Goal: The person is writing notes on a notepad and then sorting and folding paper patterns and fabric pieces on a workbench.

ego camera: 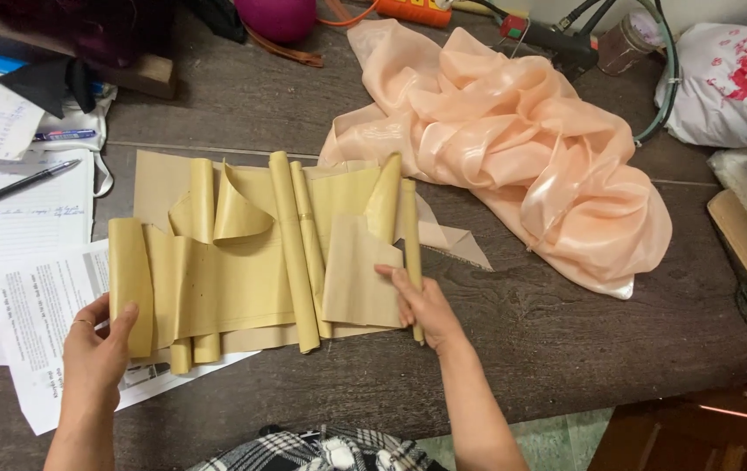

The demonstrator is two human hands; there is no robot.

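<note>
My left hand (99, 344) pinches the left edge of the curly tan paper pattern pieces (251, 253), which lie flat on the dark wooden table (565, 340). My right hand (421, 301) presses open on their right edge, by a thin roll. Right of the paper sits a shiny peach cloth heap (513, 139). Left of it lie white printed sheets (33, 323) and a black pen (24, 183).

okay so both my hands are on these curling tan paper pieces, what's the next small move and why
Probably press the right hand flat and smooth the curled tan paper pieces leftward, toward the left hand pinning the far edge. Several strips are rolled up into tubes, so the pieces won't lie flat on the table.
</note>
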